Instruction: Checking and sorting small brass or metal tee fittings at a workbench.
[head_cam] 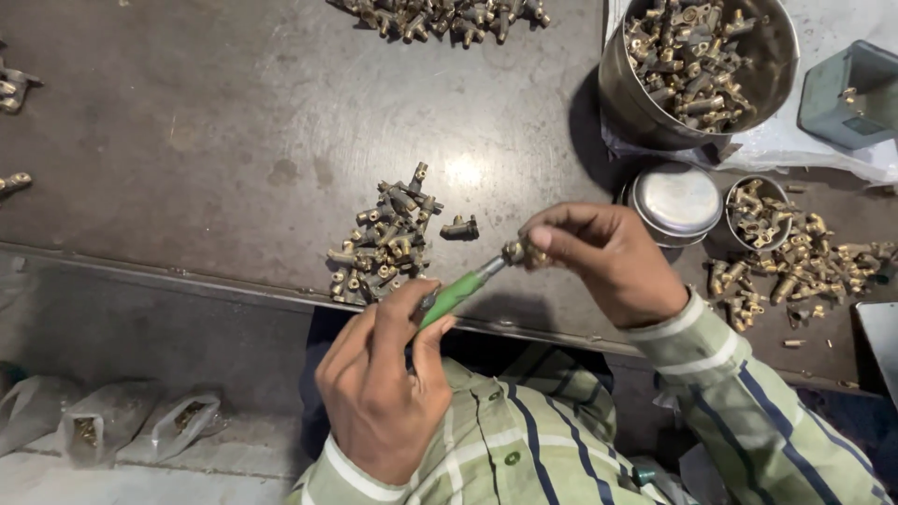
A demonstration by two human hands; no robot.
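My left hand (379, 379) grips a green-handled screwdriver (456, 295) whose metal shaft points up and right. Its tip meets a small brass fitting (517, 252) pinched in the fingers of my right hand (608, 262). Both hands hover over the near edge of a dark metal table (234, 140). Just left of the tool lies a pile of similar brass fittings (385, 238), with one single fitting (459, 227) apart from it.
A large steel pot (636, 103) full of brass fittings stands at the back right, with a shiny lid (675, 199) and a small tin (758, 213) below it. Loose fittings (814, 262) spread at right, more at the top edge (440, 17). Plastic bags (140, 421) lie lower left.
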